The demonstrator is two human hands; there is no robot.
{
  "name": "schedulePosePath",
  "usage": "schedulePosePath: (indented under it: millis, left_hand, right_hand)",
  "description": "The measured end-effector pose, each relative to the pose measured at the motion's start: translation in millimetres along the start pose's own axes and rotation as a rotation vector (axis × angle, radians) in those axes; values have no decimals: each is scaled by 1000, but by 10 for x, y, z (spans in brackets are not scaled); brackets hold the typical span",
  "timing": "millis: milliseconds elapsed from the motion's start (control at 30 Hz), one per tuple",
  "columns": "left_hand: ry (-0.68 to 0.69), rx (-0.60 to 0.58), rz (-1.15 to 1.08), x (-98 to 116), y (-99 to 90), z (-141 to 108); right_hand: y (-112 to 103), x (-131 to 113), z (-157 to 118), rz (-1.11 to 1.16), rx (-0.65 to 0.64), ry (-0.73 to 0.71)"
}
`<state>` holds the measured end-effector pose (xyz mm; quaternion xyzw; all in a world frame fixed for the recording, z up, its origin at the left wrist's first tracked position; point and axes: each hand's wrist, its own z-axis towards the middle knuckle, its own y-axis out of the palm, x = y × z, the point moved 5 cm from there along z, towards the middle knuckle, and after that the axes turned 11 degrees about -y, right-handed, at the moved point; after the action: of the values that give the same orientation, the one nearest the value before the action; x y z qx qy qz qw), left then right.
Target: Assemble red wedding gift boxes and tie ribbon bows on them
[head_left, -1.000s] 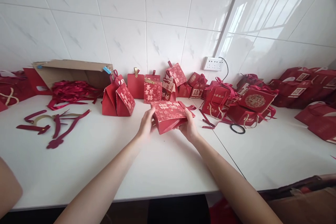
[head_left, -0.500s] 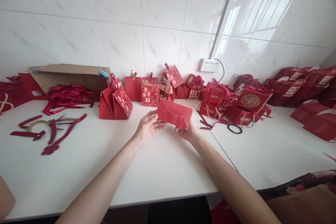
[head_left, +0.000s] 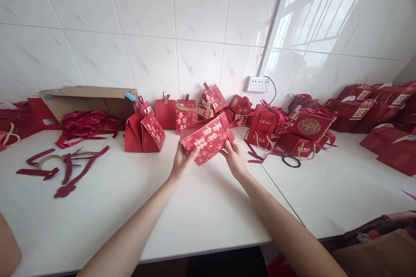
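Between my two hands a red gift box [head_left: 209, 138] is held tilted above the white table, its patterned face with pale lettering toward me. A dark red strap [head_left: 234, 126] sticks out at its upper right end. My left hand [head_left: 183, 161] grips the lower left end, thumb on the printed face. My right hand [head_left: 234, 158] pinches the right end near the strap, thumb in front. Behind the held box stand similar red boxes, one of them a patterned box [head_left: 186, 117]. A peaked red box [head_left: 144, 132] with ribbon loops stands to the left.
On the left lie several loose straps [head_left: 66, 164], in front of a cardboard box [head_left: 94, 91] with a heap of red ribbon [head_left: 87, 124]. To the right are stacked red boxes [head_left: 310, 132] and a black ring [head_left: 291, 161]. A power strip [head_left: 258, 84] is on the tiled wall.
The box has been turned in my hands: its plain bottom faced me before, and now its printed side and strap show. My right hand's thumb has come round to the front.
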<state>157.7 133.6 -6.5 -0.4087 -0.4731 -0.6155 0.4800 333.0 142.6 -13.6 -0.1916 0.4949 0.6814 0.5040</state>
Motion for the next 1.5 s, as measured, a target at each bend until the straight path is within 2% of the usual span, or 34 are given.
schedulePosePath:
  millis: [100, 200, 367, 500, 667, 733, 767, 833, 967, 1067, 1167, 1233, 1300, 1367, 1500]
  left_hand:
    - [264, 53, 267, 78, -30, -87]
    - [484, 62, 441, 147, -19, -180]
    - [583, 60, 554, 169, 17, -223]
    - [728, 79, 647, 230, 40, -264]
    - [990, 7, 875, 267, 174, -402]
    - [1000, -12, 882, 251, 213, -433]
    - [956, -5, 851, 244, 214, -426]
    - [753, 31, 703, 228, 168, -353]
    - [133, 147, 176, 91, -23, -123]
    - [-285, 111, -88, -86, -34, -23]
    - [-571, 79, -209, -238, -5, -12]
    - [-630, 125, -208, -273, -27, -24]
    - [-569, 121, -170, -231, -40, -27]
    - [-475, 53, -131, -152, -20, -36]
    - [-438, -85, -84, -72, 63, -98]
  right_hand:
    - [41, -12, -1, 111, -67, -27]
    - [25, 17, 4, 176, -29, 58]
    - [-17, 33, 19, 194, 31, 138]
    - [0, 60, 9, 213, -2, 200]
    - [45, 137, -54, 292, -70, 320]
    - [44, 158, -63, 298, -98, 335]
    - [35, 169, -61, 294, -102, 339]
    - [15, 187, -52, 279, -95, 348]
    - [11, 160, -41, 188, -71, 301]
    - [86, 96, -72, 134, -124, 248]
    - [123, 64, -100, 118, -111, 296]
    - [67, 62, -93, 147, 29, 376]
    - [-23, 73, -88, 220, 224, 477]
    - [-95, 81, -83, 284, 357, 555]
    - [-153, 81, -62, 322, 362, 599]
